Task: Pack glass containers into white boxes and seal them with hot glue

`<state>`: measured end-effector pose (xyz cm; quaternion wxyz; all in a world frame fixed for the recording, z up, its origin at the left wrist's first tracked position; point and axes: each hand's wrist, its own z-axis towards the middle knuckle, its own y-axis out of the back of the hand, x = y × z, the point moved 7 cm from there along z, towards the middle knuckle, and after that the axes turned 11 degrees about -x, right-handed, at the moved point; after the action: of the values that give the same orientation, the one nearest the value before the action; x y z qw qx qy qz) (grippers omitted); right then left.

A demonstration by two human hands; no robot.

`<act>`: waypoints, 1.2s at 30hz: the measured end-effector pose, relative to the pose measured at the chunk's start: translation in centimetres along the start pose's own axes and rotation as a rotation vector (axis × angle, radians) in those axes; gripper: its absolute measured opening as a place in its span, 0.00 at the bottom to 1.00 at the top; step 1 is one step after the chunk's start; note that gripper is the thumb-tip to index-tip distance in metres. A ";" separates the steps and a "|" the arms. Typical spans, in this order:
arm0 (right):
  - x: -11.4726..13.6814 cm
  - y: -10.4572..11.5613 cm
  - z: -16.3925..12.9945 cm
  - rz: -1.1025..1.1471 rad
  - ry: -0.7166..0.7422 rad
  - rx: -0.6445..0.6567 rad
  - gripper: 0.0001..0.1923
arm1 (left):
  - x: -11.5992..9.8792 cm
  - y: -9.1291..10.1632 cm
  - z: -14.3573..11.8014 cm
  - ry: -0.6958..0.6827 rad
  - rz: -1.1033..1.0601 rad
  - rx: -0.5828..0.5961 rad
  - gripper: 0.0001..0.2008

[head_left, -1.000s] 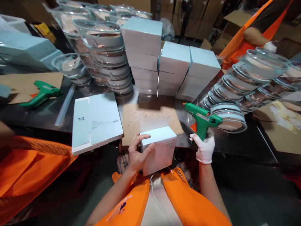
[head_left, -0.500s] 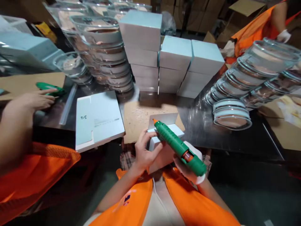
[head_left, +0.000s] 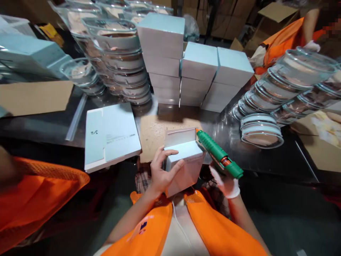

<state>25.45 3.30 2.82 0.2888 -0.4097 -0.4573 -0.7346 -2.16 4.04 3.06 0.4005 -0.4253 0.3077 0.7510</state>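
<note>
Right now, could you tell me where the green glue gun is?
The green glue gun is in the gloved right hand, its tip at the small box's right edge.

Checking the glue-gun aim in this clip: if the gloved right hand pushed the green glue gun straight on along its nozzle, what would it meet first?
Most likely the raised flap of the pale blue cardboard box held by the left hand; the green glue gun in the right hand has its orange tip beside it, though depth is unclear.

A dark, glossy desk (head_left: 226,131) is seen, with overhead light reflected on it. Brown cardboard sheets (head_left: 34,96) are laid at its left and right ends. Cardboard cartons (head_left: 277,10) are stacked along the dim back of the room. The floor (head_left: 290,220) beneath the desk is dark and poorly lit.
</note>
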 end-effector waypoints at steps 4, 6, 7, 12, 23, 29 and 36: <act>-2.6 -0.5 1.9 0.114 -0.253 -0.022 0.20 | 1.1 0.4 0.2 0.086 -0.021 -0.022 0.13; -3.7 -2.5 3.0 0.185 -0.399 0.063 0.27 | 1.4 0.5 0.2 0.119 -0.050 -0.030 0.14; -4.2 -3.7 3.6 0.215 -0.461 0.115 0.30 | 1.5 0.5 0.2 0.132 -0.072 -0.030 0.14; -6.3 -6.5 6.1 0.199 -0.606 0.253 0.33 | 1.9 0.8 0.1 0.201 -0.138 -0.036 0.13; 1.9 -5.1 7.3 0.300 -0.287 0.232 0.22 | 2.0 -0.8 0.4 0.300 -0.255 0.066 0.20; 1.9 -7.8 6.8 0.492 -0.416 0.393 0.25 | 2.9 -1.3 0.3 0.297 -0.289 -0.032 0.25; 6.0 -5.6 5.8 0.341 0.242 0.657 0.36 | 3.0 -0.9 1.4 0.190 -0.434 -0.042 0.24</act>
<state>19.96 10.64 6.98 0.5744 -0.2762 -0.5560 -0.5334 -2.92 6.63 0.98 0.5130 -0.5583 0.2297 0.6102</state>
